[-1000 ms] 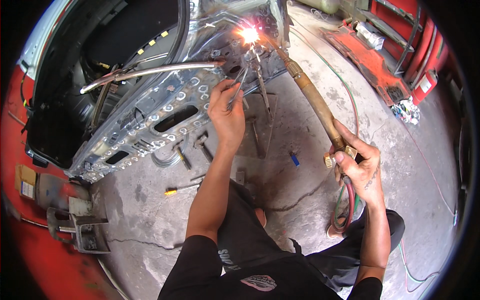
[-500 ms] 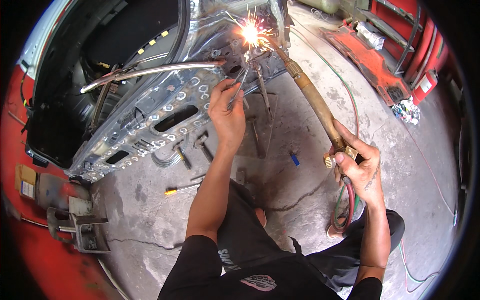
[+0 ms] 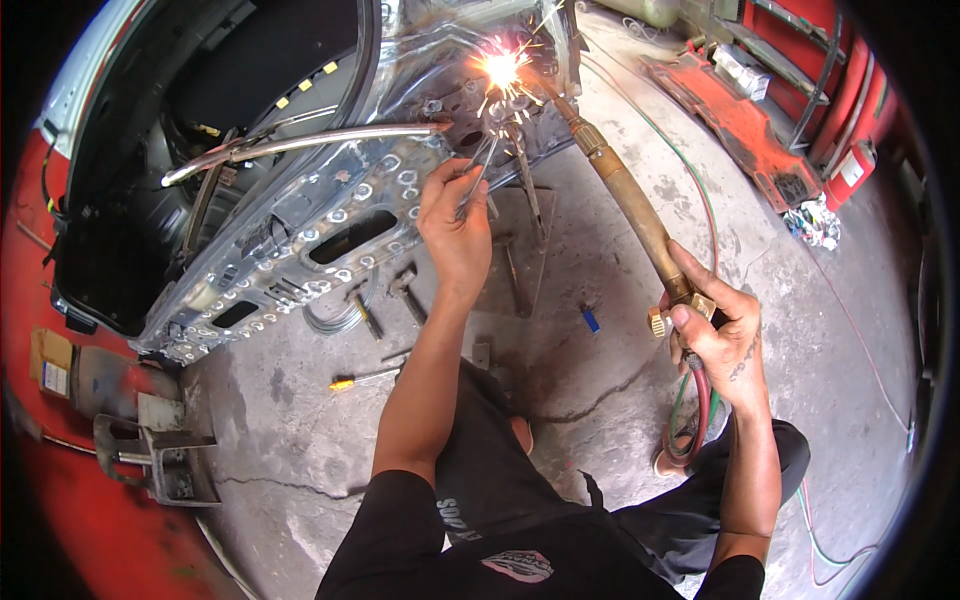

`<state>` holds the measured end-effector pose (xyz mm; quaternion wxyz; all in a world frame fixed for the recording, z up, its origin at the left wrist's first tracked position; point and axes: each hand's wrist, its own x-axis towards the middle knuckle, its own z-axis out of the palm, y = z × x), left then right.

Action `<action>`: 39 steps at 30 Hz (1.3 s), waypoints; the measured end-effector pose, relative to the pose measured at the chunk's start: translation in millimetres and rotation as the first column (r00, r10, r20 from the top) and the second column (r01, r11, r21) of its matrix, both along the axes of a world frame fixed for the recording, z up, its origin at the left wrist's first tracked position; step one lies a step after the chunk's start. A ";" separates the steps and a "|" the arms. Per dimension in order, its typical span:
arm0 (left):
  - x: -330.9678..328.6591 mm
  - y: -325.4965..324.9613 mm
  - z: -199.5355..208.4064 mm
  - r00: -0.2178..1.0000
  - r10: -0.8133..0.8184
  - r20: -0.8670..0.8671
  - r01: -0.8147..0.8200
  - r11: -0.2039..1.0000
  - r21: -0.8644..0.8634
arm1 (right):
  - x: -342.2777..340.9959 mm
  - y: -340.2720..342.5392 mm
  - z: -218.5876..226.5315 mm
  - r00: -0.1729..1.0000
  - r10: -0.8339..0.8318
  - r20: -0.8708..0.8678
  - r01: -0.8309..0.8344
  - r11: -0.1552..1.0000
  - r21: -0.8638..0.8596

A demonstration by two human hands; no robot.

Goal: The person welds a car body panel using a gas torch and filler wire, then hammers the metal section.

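My right hand (image 3: 722, 325) is wrapped round the rear end of a brass gas welding torch (image 3: 630, 200), by its valve knobs. The torch slants up and left to a bright flame with sparks (image 3: 502, 66) on the grey metal car body panel (image 3: 390, 185). My left hand (image 3: 455, 212) pinches a bent thin metal wire (image 3: 482, 165), whose upper end points up toward the sparks. Glare hides the torch tip and the spot being heated. Below the sparks, a long thin tool (image 3: 526, 180) hangs from the panel, apart from my left hand.
Hammers (image 3: 408, 292), a coil of wire (image 3: 335, 318), a screwdriver with a yellow handle (image 3: 362, 378) and a small blue object (image 3: 590, 318) lie on the concrete floor. Red and green hoses (image 3: 690, 415) trail from the torch. A red creeper (image 3: 725, 125) lies at the right; a metal bracket (image 3: 165, 450) stands lower left.
The spark spray has changed shape, with more sparks falling below the flame. Both hands, the torch and the wire stay nearly in place.
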<state>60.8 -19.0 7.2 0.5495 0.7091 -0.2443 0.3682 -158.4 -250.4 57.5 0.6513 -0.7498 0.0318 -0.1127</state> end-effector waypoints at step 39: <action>0.9 -5.7 1.3 0.999 -0.010 -0.036 0.009 0.999 -0.033 | 0.3 2.5 -3.6 0.999 -0.037 -0.014 0.037 0.999 -0.013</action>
